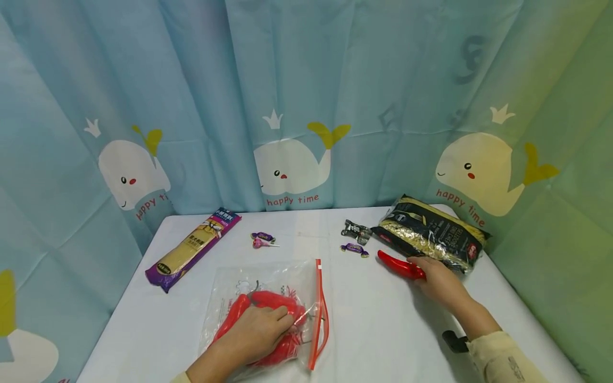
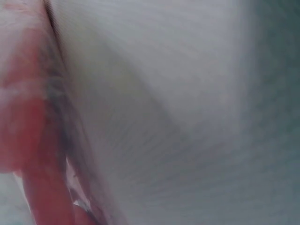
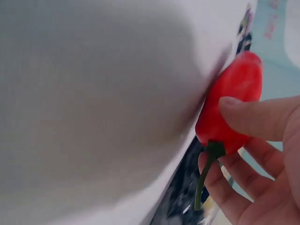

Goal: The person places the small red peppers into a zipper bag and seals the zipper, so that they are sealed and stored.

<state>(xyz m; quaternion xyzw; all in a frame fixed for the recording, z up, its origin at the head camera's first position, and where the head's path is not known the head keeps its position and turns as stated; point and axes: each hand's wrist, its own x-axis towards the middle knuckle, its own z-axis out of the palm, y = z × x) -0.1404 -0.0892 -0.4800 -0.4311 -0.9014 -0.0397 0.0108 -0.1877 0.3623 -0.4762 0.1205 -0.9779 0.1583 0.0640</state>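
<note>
Right hand [image 1: 441, 284] pinches red pepper [image 3: 236, 86], left hand [image 1: 261, 331] touches bag [image 1: 224, 282]

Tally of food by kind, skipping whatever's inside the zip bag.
Red pepper: 1
Large food packs: 2
Purple-wrapped candies: 2
Small black packet: 1
Lollipop: 1
Total: 7

loose pepper [image 1: 401, 265] 1 | bag [image 1: 319, 282] 1 | packs [image 1: 191, 250] 2 | lollipop [image 1: 259, 243] 1 | candies [image 1: 355, 249] 3
</note>
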